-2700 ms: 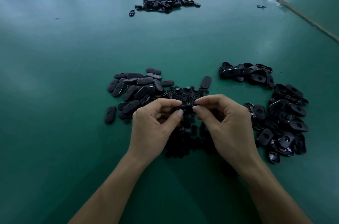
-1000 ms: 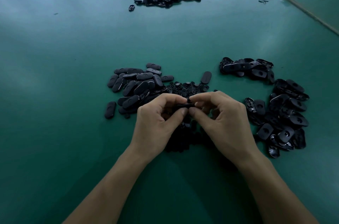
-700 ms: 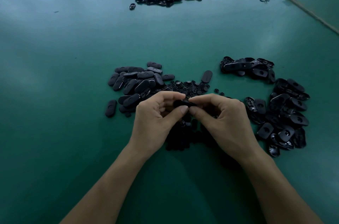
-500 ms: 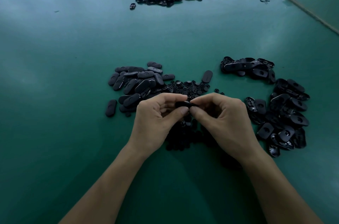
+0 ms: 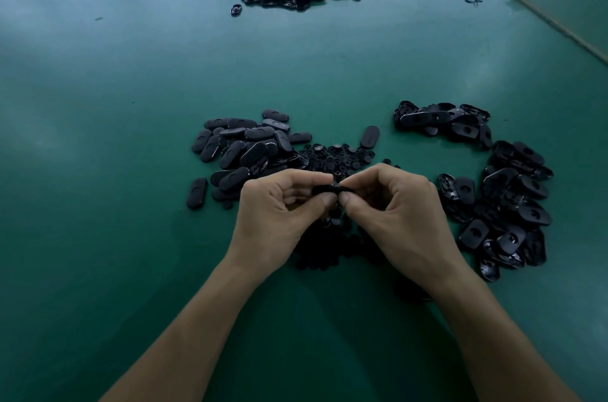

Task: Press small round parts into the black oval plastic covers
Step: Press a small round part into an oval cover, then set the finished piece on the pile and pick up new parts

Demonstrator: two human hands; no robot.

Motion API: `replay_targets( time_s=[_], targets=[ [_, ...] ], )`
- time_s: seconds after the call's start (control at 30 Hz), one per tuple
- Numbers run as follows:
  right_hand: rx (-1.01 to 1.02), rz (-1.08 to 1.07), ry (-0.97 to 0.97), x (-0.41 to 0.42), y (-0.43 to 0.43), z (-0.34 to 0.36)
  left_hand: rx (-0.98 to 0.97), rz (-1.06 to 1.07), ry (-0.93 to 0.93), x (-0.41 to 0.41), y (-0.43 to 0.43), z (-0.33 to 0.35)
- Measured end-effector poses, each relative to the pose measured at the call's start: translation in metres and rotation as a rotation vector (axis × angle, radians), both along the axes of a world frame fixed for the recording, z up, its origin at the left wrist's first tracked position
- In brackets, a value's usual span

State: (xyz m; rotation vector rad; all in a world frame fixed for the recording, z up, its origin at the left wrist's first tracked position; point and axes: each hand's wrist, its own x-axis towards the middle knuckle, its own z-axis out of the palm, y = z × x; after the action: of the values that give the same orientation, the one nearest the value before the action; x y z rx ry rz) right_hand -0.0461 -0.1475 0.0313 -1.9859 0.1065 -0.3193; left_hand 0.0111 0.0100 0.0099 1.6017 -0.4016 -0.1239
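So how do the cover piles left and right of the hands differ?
The left pile lies mostly smooth side up; the right pile is jumbled, several hollow side up. The left pile is compact; the right pile curves in an arc. Both hold black oval covers.

txt: none legible | covers (image 5: 243,151): no markings readable | table (image 5: 131,79): no labels
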Motion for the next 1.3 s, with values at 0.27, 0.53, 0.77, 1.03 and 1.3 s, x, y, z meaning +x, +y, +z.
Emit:
replay_targets(
  time_s=[0.27,0.53,0.77,1.03,1.3],
  targets=[
    [0.010,0.029,0.007,0.000,-0.003,0.001,0.016,0.029,-0.063,0.000,0.001,0.000],
    [-0.254,-0.210,-0.038,0.001,-0.010,0.002,-0.026,0.143,-0.134,-0.002,-0.001,-0.003],
    [-0.660,-0.524,0.382,-0.009,-0.040,-0.001,-0.065,0.445,-0.166,0.015,0.012,-0.004],
    [-0.658,-0.497,0.395,-0.010,-0.043,-0.001,-0.068,0.602,-0.051,0.039,0.031,-0.012],
    [-0.519,-0.543,-0.008,-0.008,-0.045,-0.004,0.007,0.567,0.006,0.040,0.031,-0.015]
  ],
)
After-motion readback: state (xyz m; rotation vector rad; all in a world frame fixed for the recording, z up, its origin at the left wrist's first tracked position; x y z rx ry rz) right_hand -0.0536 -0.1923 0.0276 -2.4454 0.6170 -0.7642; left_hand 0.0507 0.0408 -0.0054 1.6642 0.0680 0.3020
